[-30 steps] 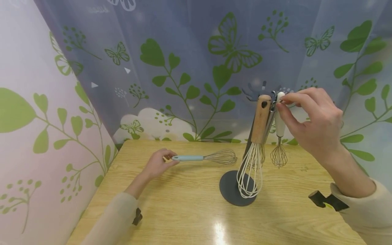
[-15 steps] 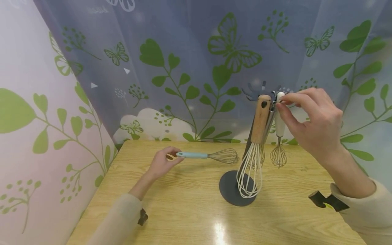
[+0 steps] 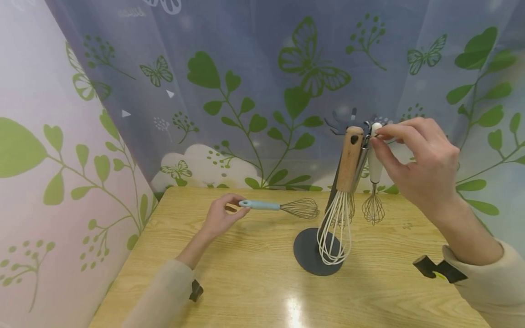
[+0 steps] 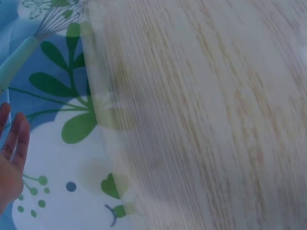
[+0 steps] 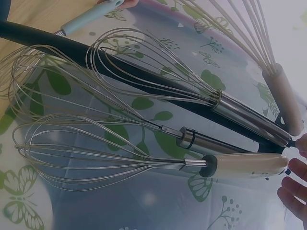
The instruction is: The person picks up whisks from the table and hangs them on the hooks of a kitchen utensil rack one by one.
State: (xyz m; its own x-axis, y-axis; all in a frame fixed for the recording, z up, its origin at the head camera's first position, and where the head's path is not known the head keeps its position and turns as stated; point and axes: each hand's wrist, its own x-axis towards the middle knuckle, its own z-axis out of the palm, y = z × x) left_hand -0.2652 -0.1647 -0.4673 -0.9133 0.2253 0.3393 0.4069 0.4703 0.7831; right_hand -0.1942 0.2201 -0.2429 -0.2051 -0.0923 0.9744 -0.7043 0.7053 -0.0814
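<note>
My left hand (image 3: 220, 217) pinches the ring end of a light blue whisk (image 3: 264, 206), held level with its wires pointing right. In the left wrist view the blue whisk (image 4: 19, 58) shows at the left edge, above the fingers. On the right, my right hand (image 3: 426, 166) pinches the top of a small white-handled whisk (image 3: 375, 168) between thumb and index finger, beside the hooks of a dark stand (image 3: 307, 250). That whisk hangs wires down. In the right wrist view, its pale handle (image 5: 249, 164) ends at the fingertips.
A whisk with a wooden handle (image 3: 348, 159) and white wires hangs at the stand's front. Two steel-handled whisks, one with a shiny handle (image 5: 252, 122), hang behind it. A patterned curtain (image 3: 246, 54) rises behind the wooden table (image 3: 246, 282).
My left hand has moved right and slightly up in the head view, carrying the blue whisk with it. The right hand and the hanging whisks have stayed almost still.
</note>
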